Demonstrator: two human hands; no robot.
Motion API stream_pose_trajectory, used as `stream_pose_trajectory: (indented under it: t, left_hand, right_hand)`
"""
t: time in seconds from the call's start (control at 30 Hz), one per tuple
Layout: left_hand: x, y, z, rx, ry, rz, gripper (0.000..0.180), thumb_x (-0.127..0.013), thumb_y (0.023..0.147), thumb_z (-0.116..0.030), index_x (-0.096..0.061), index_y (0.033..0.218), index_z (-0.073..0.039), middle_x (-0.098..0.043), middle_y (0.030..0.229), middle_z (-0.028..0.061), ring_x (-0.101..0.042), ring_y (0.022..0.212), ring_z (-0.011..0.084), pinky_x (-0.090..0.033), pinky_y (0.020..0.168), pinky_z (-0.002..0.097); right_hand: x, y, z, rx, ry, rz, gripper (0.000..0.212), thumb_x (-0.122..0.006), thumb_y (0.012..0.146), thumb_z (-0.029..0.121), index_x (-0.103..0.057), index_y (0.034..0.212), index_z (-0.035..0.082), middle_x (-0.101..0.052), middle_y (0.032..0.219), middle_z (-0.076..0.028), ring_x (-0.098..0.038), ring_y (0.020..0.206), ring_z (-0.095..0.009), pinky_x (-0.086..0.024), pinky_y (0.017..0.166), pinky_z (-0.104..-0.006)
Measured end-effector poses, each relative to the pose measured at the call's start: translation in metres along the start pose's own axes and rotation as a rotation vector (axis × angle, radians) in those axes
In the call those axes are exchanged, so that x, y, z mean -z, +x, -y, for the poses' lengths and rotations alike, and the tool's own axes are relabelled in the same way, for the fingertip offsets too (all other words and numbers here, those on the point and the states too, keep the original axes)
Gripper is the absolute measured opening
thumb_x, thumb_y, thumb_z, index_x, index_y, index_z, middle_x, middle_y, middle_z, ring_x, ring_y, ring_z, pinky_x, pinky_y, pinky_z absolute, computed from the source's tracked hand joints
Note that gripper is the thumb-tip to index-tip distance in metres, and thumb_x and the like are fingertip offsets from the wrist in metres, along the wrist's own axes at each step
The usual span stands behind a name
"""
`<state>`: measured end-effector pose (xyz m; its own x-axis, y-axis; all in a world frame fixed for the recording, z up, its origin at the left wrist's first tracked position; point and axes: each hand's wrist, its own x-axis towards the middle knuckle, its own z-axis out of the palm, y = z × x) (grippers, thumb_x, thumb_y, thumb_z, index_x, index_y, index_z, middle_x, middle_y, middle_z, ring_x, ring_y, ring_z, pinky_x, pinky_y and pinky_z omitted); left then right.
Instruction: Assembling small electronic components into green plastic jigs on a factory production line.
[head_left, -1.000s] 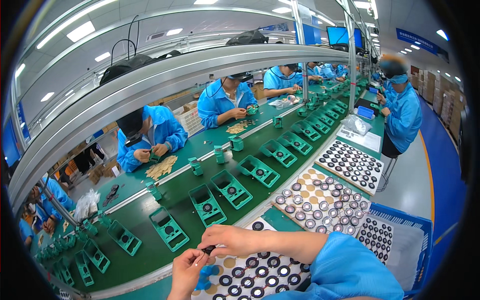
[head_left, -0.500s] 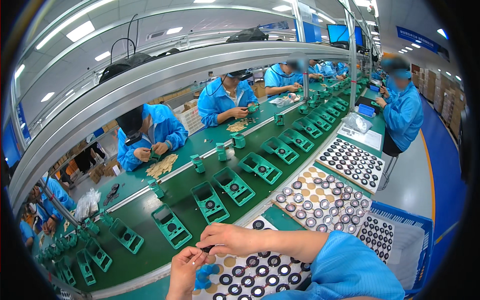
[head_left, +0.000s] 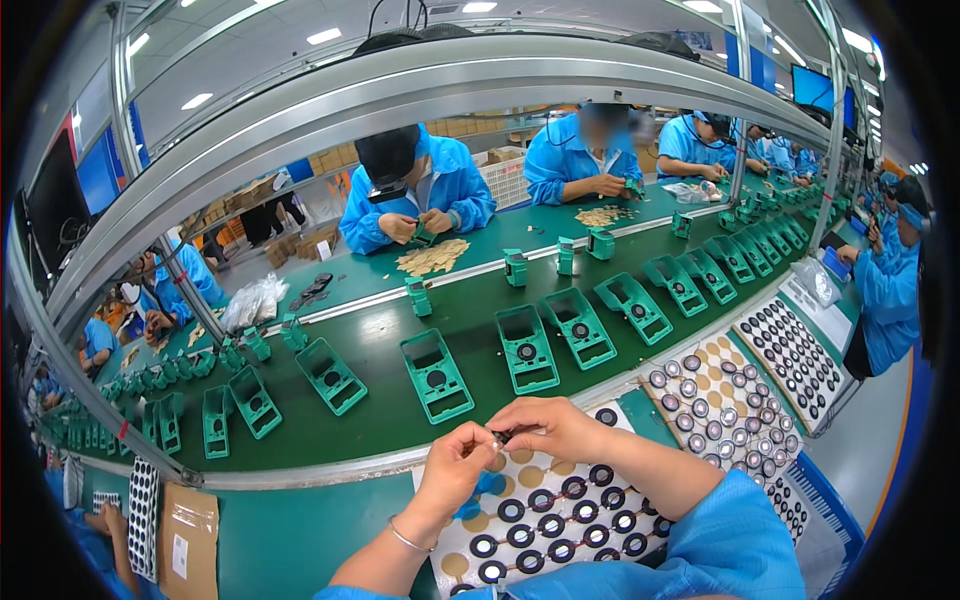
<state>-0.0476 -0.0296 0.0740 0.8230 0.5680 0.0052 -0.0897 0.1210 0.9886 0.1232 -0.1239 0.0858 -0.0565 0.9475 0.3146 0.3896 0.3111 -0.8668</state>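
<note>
Head view: left hand and right hand pinch one small dark part, fingers half-hiding it, over white tray of black-rimmed discs. Metal rail separates tray from green belt carrying green housings. Aluminium beam crosses ahead of co-workers opposite.

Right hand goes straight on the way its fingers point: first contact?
Probably the left hand. The right hand points leftward at it, their fingertips close together around a small dark part. Any remaining gap in depth is unclear from this one view.
</note>
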Motion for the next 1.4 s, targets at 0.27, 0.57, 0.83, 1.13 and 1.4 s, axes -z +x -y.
stream_pose_trajectory:
  t: [0.27, 0.57, 0.83, 1.13, 1.4]
  left_hand:
    - [-0.009, -0.005, -0.004, -0.407, 0.627, -0.195, 0.007, -0.058, 0.081, -0.007, -0.055, 0.079, -0.001, -0.053, 0.070, 0.0004, -0.047, 0.063, 0.0059, -0.039, 0.057, 0.0214]
    - [0.009, 0.002, -0.007, 0.139, -0.125, 0.056, 0.006, -0.059, 0.083, -0.009, -0.058, 0.082, -0.004, -0.057, 0.080, 0.0005, -0.049, 0.072, 0.0078, -0.042, 0.068, 0.0219]
    - [0.004, -0.002, -0.013, -0.175, 0.242, -0.122, 0.010, -0.063, 0.081, -0.008, -0.059, 0.086, -0.001, -0.056, 0.078, 0.0014, -0.050, 0.068, 0.0073, -0.042, 0.063, 0.0205]
    - [0.007, -0.003, -0.019, -0.345, 0.383, -0.096, 0.012, -0.065, 0.079, -0.006, -0.066, 0.090, -0.001, -0.055, 0.077, 0.0021, -0.050, 0.066, 0.0086, -0.041, 0.061, 0.0214]
    - [0.015, 0.001, -0.013, -0.198, 0.284, -0.022, 0.009, -0.063, 0.083, -0.008, -0.066, 0.086, -0.001, -0.055, 0.077, 0.0004, -0.050, 0.070, 0.0069, -0.041, 0.063, 0.0213]
  right_hand:
    - [-0.008, 0.000, -0.005, -0.035, 0.032, -0.051, 0.031, -0.063, 0.079, 0.002, -0.059, 0.110, 0.003, -0.060, 0.104, -0.008, -0.060, 0.093, -0.019, -0.049, 0.080, -0.0290]
    - [-0.006, 0.002, -0.009, -0.072, 0.118, -0.031, 0.030, -0.061, 0.082, 0.002, -0.058, 0.111, 0.003, -0.060, 0.108, -0.006, -0.057, 0.096, -0.012, -0.048, 0.083, -0.0274]
    - [-0.004, 0.005, -0.010, -0.171, 0.492, -0.007, 0.028, -0.059, 0.085, 0.006, -0.055, 0.113, 0.000, -0.061, 0.103, -0.007, -0.058, 0.093, -0.013, -0.047, 0.082, -0.0265]
    - [-0.001, 0.002, -0.025, -0.362, 0.953, 0.170, 0.021, -0.055, 0.088, 0.009, -0.056, 0.105, -0.004, -0.061, 0.101, -0.015, -0.062, 0.092, -0.022, -0.052, 0.082, -0.0318]
    - [0.000, 0.005, -0.023, -0.429, 1.088, 0.213, 0.020, -0.055, 0.089, 0.010, -0.057, 0.103, -0.004, -0.062, 0.099, -0.016, -0.062, 0.093, -0.024, -0.052, 0.082, -0.0324]
